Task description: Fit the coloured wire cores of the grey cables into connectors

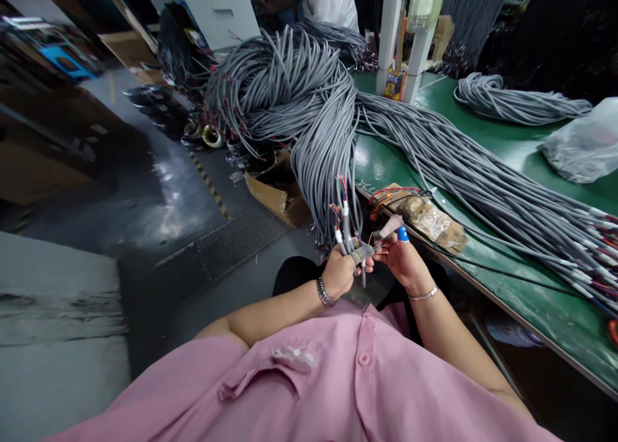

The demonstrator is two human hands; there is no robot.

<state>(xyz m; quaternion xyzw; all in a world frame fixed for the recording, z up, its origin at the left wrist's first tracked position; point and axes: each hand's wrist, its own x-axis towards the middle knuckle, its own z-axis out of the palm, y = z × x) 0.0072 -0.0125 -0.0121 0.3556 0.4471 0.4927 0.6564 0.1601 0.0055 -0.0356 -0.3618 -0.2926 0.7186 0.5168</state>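
Observation:
My left hand [339, 271] is closed round the ends of a few grey cables [344, 226], whose stripped coloured wires stick up above the fist. My right hand [404, 260] is pinched on thin coloured wire ends [379, 244] right beside the left hand; one fingertip wears a blue cover and others are taped. A thick bundle of grey cables [318, 139] hangs over the edge of the green table [521, 287] just beyond both hands. Both wrists wear bracelets.
Long grey cables [483, 178] lie across the green table toward the right. A tape-wrapped tool block [425, 217] sits at the table edge. A cardboard box [277, 194] stands on the floor. A plastic bag [584, 143] and another cable coil [512, 101] lie farther back; a person in white stands behind.

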